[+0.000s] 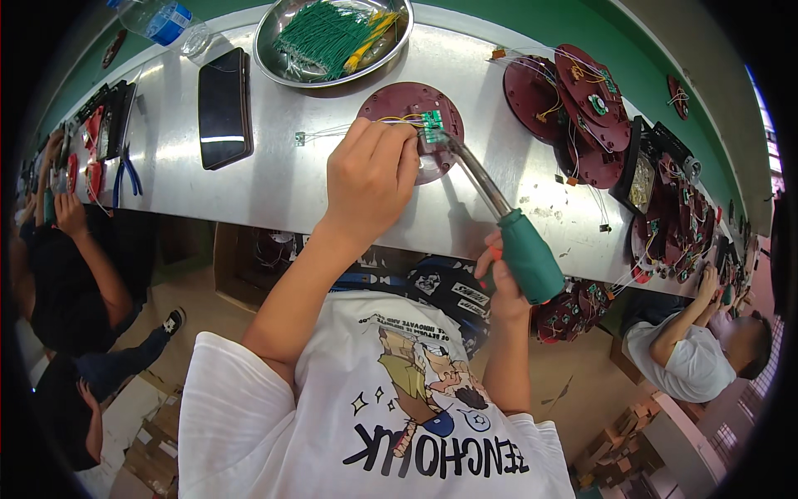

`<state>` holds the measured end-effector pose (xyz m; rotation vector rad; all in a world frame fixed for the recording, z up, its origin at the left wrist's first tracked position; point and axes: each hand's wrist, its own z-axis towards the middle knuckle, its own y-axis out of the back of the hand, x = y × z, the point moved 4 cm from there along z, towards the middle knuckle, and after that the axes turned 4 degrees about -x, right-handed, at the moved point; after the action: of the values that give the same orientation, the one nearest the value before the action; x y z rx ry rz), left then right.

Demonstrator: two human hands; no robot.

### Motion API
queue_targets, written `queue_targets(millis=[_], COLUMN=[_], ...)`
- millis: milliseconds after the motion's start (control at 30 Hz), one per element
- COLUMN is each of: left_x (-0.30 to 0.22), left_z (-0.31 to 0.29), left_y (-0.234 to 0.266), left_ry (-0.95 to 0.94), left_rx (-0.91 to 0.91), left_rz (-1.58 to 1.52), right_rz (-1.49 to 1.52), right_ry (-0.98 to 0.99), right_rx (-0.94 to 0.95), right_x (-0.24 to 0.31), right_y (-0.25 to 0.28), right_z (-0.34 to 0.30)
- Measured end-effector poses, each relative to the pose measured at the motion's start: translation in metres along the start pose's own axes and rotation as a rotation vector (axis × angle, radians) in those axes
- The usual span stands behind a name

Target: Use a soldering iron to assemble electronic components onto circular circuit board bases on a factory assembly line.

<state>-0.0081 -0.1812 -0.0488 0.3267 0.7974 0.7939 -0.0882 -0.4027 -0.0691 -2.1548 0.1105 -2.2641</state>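
Note:
In my right hand [505, 287] is a soldering iron [529, 254], its green handle tilted and its metal shaft pointing up and left. The iron's tip meets a small green circuit board [432, 125] on a round dark-red plate [422, 96]. My left hand [370, 175] is closed in a pinch at the board's left edge, on what looks like a thin wire; the fingers hide most of it. Yellow and white wires [332, 130] run past its fingertips, and the white ones end in a tiny green board [300, 139] on the metal table.
A steel bowl [264, 51] of green and yellow wires stands at the back, beside a black phone [223, 108] and a plastic bottle [162, 23]. Stacked red plates [594, 108] with wires lie on the right. Blue-handled pliers [126, 173] lie left. Other people work at both ends of the table [274, 187].

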Motion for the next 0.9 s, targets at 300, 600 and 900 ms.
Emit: queue_targets(millis=[300, 600, 900], left_x=[0.002, -0.002, -0.004], left_z=[0.000, 0.000, 0.002], left_y=[0.000, 0.002, 0.002], left_ry=[0.008, -0.005, -0.027], left_rx=[0.006, 0.016, 0.044], left_rz=[0.008, 0.001, -0.005], right_rz=[0.093, 0.268, 0.332], right_ry=[0.091, 0.119, 0.117], right_rx=[-0.065, -0.131, -0.282], right_x=[0.002, 0.002, -0.005], right_y=[0.012, 0.047, 0.049], right_z=[0.001, 0.020, 0.021])
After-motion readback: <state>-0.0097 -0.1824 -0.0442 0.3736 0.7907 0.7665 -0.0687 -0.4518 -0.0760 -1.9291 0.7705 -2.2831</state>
